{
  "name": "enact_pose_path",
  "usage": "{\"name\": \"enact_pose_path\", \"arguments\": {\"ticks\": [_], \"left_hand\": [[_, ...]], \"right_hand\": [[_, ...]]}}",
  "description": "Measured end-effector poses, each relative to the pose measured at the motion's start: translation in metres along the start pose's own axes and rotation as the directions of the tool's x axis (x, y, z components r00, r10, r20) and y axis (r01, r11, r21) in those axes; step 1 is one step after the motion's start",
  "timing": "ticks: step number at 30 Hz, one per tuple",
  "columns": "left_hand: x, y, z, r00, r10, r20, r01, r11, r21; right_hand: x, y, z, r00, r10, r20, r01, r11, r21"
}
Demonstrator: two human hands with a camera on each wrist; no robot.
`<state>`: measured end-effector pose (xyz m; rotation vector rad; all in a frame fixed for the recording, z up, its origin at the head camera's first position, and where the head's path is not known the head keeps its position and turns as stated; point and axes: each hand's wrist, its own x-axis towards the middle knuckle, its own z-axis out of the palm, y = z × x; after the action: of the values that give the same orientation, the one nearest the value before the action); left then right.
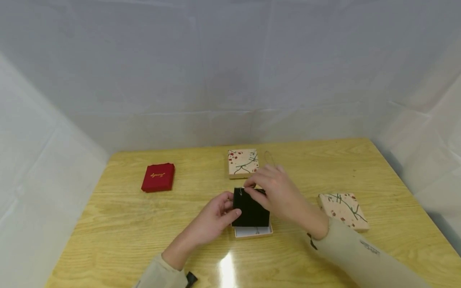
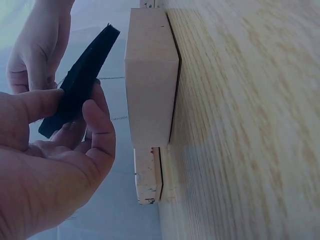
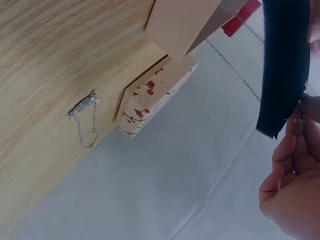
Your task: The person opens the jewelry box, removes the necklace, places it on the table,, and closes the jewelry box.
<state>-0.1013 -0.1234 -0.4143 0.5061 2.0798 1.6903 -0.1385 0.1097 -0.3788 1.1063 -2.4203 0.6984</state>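
Observation:
My left hand [image 1: 214, 218] grips a black padded insert [image 1: 252, 208] by its left side, thumb on its face. The insert is held tilted above an open box [image 1: 253, 235] with a pale interior. At the insert's top edge, my right hand [image 1: 279, 192] pinches a thin silver necklace chain [image 3: 296, 120]. A loop of that chain hangs from the insert toward the box, seen in the right wrist view. Edge-on in the left wrist view, the insert [image 2: 82, 80] sits between left thumb and fingers. The fingers hide part of the chain.
A red box [image 1: 158, 177] with gold lettering lies at the left. One floral-patterned box [image 1: 243, 163] stands at the back, and a floral piece [image 1: 343, 211] lies at the right. Another silver necklace [image 3: 87, 112] rests on the wooden table [image 1: 144, 240]. White sheeting surrounds the table.

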Motion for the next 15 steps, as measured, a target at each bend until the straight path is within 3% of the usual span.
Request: {"name": "enact_pose_path", "arguments": {"ticks": [15], "left_hand": [[0.000, -0.001, 0.001, 1.000, 0.007, 0.013, -0.007, 0.999, 0.033]], "right_hand": [[0.017, -0.003, 0.002, 0.995, 0.097, 0.028, -0.097, 0.995, 0.009]]}}
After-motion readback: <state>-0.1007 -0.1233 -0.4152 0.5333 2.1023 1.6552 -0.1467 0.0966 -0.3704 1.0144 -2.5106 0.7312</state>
